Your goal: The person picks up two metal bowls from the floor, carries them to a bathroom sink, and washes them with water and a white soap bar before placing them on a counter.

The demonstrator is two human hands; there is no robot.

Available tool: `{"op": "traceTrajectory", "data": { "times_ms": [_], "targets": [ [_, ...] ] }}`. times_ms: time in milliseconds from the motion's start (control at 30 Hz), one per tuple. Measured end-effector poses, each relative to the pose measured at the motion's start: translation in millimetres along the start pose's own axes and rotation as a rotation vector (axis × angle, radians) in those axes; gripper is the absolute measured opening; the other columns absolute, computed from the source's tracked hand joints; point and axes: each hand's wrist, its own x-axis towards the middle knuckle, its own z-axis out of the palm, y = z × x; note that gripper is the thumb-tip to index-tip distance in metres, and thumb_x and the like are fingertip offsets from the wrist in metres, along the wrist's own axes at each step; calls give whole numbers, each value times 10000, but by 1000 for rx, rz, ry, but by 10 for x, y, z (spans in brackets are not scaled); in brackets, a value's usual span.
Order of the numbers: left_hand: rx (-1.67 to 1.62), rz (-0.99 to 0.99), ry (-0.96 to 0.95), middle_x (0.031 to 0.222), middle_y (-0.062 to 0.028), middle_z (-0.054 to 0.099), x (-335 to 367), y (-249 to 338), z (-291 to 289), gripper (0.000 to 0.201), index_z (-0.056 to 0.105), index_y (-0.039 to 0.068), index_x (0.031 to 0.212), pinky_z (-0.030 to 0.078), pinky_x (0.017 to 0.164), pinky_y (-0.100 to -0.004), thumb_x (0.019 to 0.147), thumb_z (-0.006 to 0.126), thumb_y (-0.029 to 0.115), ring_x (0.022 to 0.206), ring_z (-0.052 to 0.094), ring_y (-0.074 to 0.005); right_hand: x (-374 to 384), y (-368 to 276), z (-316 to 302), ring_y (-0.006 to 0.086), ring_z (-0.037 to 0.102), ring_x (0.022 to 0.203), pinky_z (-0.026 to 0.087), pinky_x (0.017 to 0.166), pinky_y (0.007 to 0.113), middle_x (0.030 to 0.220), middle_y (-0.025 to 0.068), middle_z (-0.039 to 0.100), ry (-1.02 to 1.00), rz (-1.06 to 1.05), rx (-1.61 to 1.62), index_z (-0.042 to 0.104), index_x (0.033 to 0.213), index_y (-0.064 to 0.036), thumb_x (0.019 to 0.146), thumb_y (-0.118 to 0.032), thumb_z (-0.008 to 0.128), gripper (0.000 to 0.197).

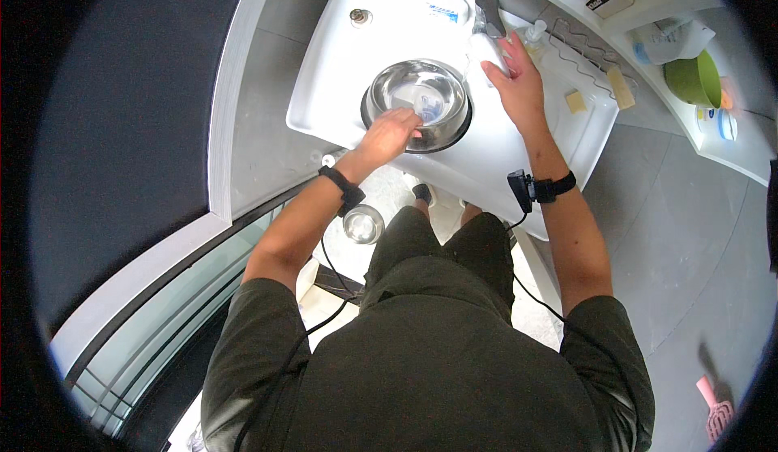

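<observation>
Your left hand (392, 136) grips the steel bowl (442, 134) by its near rim; bluish patch inside, contents unclear; it stands on the white sink (328, 79); your right hand (520, 89) touches the tap (484, 49), grip unclear.

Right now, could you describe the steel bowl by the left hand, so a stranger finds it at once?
Look at the white sink at the top. The round steel bowl there has the left hand at its near rim. A dark base ring distinguishes it from the smaller-looking bowl below.
</observation>
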Motion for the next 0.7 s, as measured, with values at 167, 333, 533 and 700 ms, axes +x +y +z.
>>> {"op": "traceTrajectory", "data": {
  "times_ms": [167,333,533,700],
  "targets": [
    [-8,-19,-47,913,-136,609,-102,-19,27,203,608,27,994,481,808,-448,875,675,178,892,616,-342,-385,745,105,267,632,1120,485,959,343,1272,209,630,83,270,-82,516,1359,75,844,-282,745,667],
    [-3,11,-138,911,-134,613,-107,-21,22,195,612,28,1002,488,787,-445,870,675,157,887,622,-335,-447,1410,214,239,632,1070,493,909,334,1197,177,657,113,595,51,527,1347,71,849,-273,752,646],
    [29,-9,-23,886,-116,607,-68,-61,177,146,654,37,951,491,773,-433,849,686,137,874,620,-329,-577,1771,403,167,630,971,518,777,338,1126,106,658,109,770,217,554,1315,30,868,-286,758,584],
    [139,-58,-27,938,-79,608,39,-67,375,161,674,78,974,472,820,-398,842,690,170,915,621,-281,-318,1700,420,233,637,1040,491,903,330,1153,167,673,67,526,182,583,1286,26,884,-276,738,527]
  ]
}}
